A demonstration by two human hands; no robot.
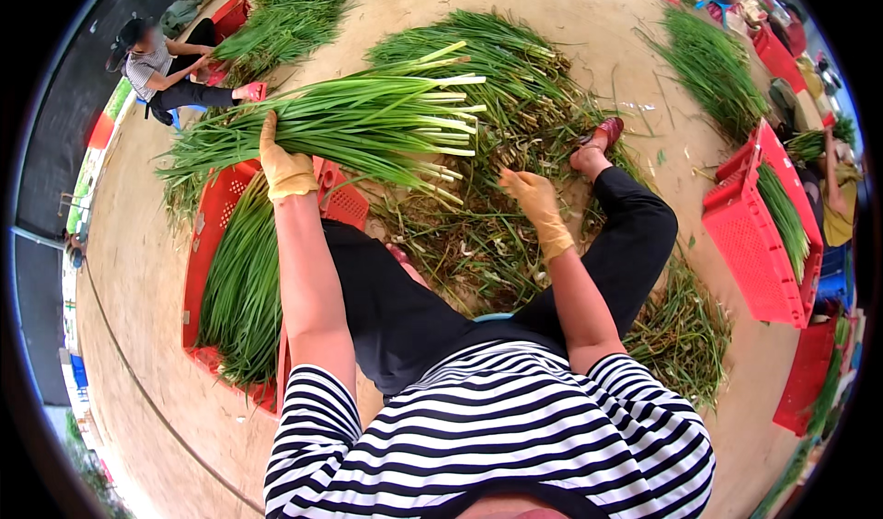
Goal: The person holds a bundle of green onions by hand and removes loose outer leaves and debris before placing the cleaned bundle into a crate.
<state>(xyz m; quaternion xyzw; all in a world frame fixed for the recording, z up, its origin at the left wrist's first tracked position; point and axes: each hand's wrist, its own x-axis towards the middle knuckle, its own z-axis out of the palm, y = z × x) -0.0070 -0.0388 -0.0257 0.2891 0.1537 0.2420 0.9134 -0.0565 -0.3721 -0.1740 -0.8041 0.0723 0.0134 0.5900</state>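
Observation:
My left hand (284, 167), in a yellow rubber glove, grips a thick bunch of garlic chives (372, 115). The bunch lies sideways in the air, its pale stalk ends pointing right and its green leaf tips left. My right hand (534, 205), gloved alike, hovers right of the stalk ends, apart from them. Its fingers are bent, and whether they pinch anything is hidden. Beneath it lies a litter of stripped leaves and trimmings (483, 243). Beyond the held bunch is a heap of untrimmed chives (476, 53).
Left of my leg stands a red plastic crate (193, 291) holding chives (241, 291). Another red crate (748, 243) is at the right, near a pile of chives (714, 64). More trimmings (679, 340) lie by my right knee. A seated person (148, 71) handles chives at upper left; others sit at right.

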